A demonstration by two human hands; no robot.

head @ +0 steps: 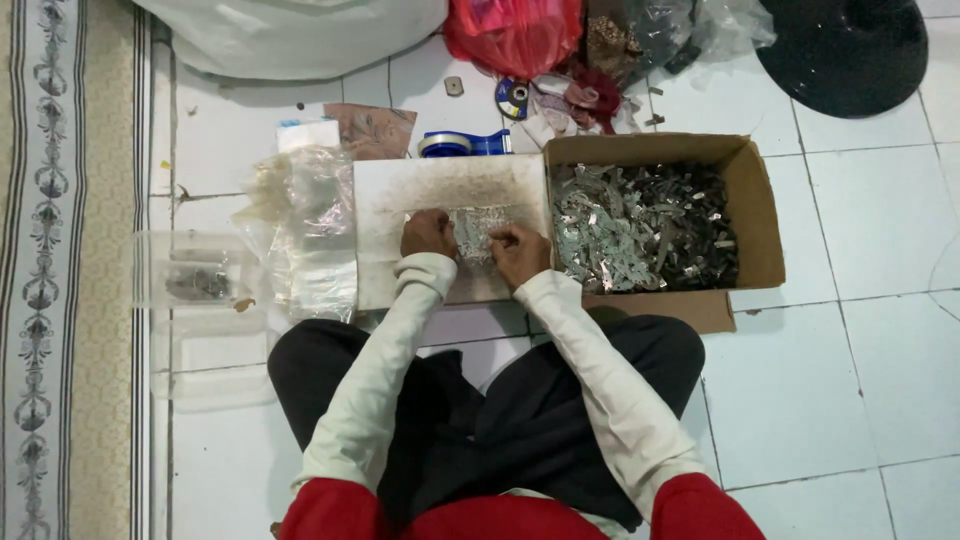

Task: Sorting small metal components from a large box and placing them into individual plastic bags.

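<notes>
Two hands on one white board laid flat on the tiled floor. Left hand curled, knuckles up, fingertips down at the left edge of one small heap of silvery metal pieces; whether anything is pinched, cannot tell. Right hand likewise curled at the heap's right edge, touching it; actual hold on any piece not visible. Heap sits mid-board, between both hands.

One open cardboard box touching the board's right edge, filled with many silvery and dark metal scraps, too many to count. One roll of tape in a blue dispenser just beyond the board's far edge. One bundle of clear plastic bags against the board's left edge. Two clear plastic containers further left, one nearer the carpet border.

Open tiles right of the box and near the right knee; left side crowded.
</notes>
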